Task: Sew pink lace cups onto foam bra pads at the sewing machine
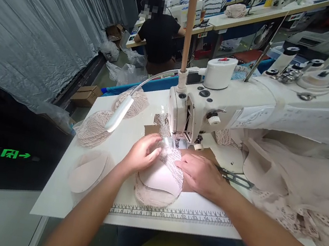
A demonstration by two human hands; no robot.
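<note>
A pale pink bra cup [158,177] with a lace layer lies on the table in front of the sewing machine [182,113], its far edge near the presser foot [176,142]. My left hand [143,153] pinches the cup's far left edge, thumb and fingers bent. On the right side, my right hand [198,173] grips the lace edge with its fingers held together. Brown card-like material [193,187] shows beneath the right hand. The needle tip is too small to make out.
Lace cups [95,128] and a plain cup [88,173] lie at the left under a white gooseneck lamp [120,113]. Thread snips [237,178] and heaped pink lace fabric [288,178] lie at the right. A ruler strip [167,215] runs along the front edge. People sit farther off.
</note>
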